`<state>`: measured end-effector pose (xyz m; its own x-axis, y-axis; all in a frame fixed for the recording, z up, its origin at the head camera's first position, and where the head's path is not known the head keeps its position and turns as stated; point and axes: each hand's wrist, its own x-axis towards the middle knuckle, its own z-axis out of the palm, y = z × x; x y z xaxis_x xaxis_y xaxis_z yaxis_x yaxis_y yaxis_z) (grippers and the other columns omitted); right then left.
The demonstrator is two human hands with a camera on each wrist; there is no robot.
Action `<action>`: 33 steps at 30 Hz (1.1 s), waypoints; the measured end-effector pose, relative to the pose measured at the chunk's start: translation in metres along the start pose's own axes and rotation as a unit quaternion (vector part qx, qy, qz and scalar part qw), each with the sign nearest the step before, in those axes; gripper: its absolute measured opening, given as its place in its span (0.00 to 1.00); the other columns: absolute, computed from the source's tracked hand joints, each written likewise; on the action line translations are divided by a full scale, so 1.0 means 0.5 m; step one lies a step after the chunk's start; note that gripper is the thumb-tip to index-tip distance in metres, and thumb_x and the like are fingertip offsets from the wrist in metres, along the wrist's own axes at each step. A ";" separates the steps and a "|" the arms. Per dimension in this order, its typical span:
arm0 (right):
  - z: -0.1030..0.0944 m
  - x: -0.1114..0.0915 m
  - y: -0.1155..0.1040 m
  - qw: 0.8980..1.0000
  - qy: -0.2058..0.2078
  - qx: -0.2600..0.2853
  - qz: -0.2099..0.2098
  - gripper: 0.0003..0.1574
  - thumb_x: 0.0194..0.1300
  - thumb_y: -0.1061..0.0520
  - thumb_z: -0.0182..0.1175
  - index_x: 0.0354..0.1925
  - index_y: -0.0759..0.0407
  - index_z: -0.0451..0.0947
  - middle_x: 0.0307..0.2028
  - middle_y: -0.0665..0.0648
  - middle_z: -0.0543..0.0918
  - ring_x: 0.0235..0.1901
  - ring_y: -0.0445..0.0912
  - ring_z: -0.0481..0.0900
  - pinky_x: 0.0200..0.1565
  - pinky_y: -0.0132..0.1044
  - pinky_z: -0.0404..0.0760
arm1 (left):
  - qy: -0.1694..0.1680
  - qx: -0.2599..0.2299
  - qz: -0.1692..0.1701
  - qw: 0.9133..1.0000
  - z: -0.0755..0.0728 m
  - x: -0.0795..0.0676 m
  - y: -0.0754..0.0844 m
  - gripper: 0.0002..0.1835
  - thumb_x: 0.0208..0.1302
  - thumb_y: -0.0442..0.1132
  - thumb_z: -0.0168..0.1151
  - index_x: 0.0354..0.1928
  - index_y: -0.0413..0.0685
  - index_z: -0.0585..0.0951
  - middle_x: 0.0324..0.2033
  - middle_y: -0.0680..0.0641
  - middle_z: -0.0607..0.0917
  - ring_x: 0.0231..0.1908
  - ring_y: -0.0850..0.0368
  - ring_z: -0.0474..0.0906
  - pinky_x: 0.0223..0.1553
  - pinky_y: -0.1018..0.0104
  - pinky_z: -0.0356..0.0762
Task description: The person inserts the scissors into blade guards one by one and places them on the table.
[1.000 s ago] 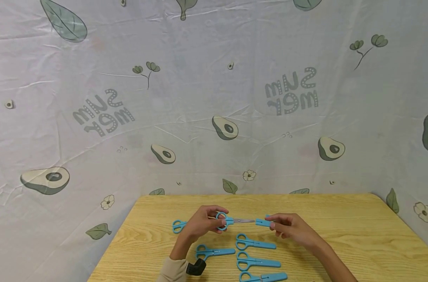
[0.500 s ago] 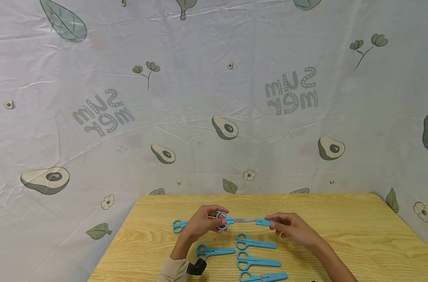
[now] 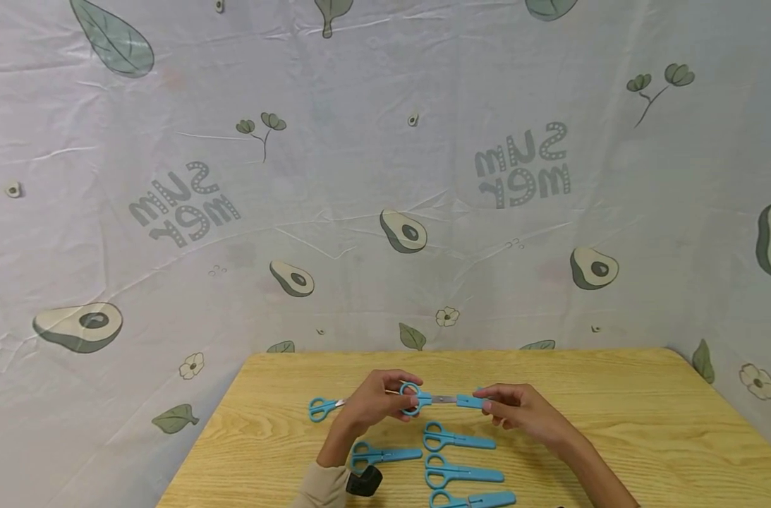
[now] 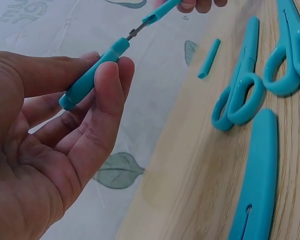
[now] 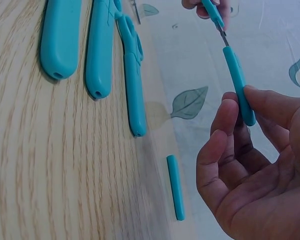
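Note:
My left hand [image 3: 375,402] grips the blue handles of a pair of scissors [image 3: 425,399], its metal blades pointing right. Fingers and thumb of my right hand [image 3: 518,409] pinch a blue blade cover [image 3: 469,401]. The blade tips sit inside the cover's mouth, and a short stretch of bare metal shows between cover and handles. In the right wrist view, the cover [image 5: 238,82] lies between thumb and fingertips. Both hands are raised above the table.
Below the hands lie several covered blue scissors [image 3: 459,439] on the wooden table [image 3: 614,423]. Another pair of scissors [image 3: 322,408] with bare metal showing lies left of my left hand. A loose blue cover [image 5: 175,187] lies near the far edge. A printed sheet hangs behind.
My left hand has moved right with the scissors. The blades have slid further into the cover, so less metal shows. The right hand has barely moved.

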<state>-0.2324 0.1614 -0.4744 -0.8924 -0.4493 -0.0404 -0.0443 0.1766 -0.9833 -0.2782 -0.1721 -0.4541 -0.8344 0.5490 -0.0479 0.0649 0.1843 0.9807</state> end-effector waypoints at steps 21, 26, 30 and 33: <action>0.012 0.007 0.000 1.000 -0.002 -0.014 -0.006 0.29 0.84 0.53 0.57 0.70 0.72 0.74 0.43 0.54 0.84 0.39 0.46 0.81 0.40 0.36 0.83 | -0.003 -0.010 -0.009 1.000 0.024 0.013 -0.001 0.16 0.73 0.28 0.68 0.59 0.41 0.87 0.36 0.48 0.88 0.35 0.56 0.90 0.40 0.55 0.94; 0.015 0.008 0.002 1.000 0.004 -0.021 -0.003 0.28 0.84 0.53 0.58 0.70 0.71 0.75 0.44 0.56 0.85 0.39 0.46 0.81 0.41 0.37 0.84 | -0.002 -0.005 -0.005 1.000 0.027 0.014 -0.002 0.16 0.72 0.27 0.67 0.59 0.41 0.87 0.35 0.49 0.88 0.34 0.57 0.90 0.40 0.53 0.94; 0.016 0.008 0.001 1.000 0.003 -0.023 -0.010 0.27 0.83 0.53 0.58 0.68 0.71 0.77 0.43 0.56 0.85 0.37 0.45 0.80 0.39 0.37 0.82 | -0.001 -0.001 -0.002 1.000 0.028 0.013 -0.001 0.16 0.72 0.26 0.67 0.58 0.42 0.87 0.35 0.49 0.88 0.33 0.57 0.90 0.40 0.51 0.94; 0.018 0.008 0.001 0.999 0.001 -0.027 -0.017 0.26 0.83 0.53 0.59 0.67 0.70 0.78 0.42 0.55 0.85 0.36 0.44 0.78 0.36 0.37 0.80 | 0.004 0.003 -0.002 1.000 0.029 0.013 -0.001 0.15 0.72 0.26 0.67 0.57 0.43 0.88 0.35 0.49 0.87 0.33 0.57 0.90 0.41 0.47 0.94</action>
<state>-0.2320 0.1517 -0.4769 -0.8908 -0.4544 -0.0060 -0.0997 0.2083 -0.9730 -0.2755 -0.1570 -0.4575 -0.8394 0.5413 -0.0498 0.0657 0.1919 0.9792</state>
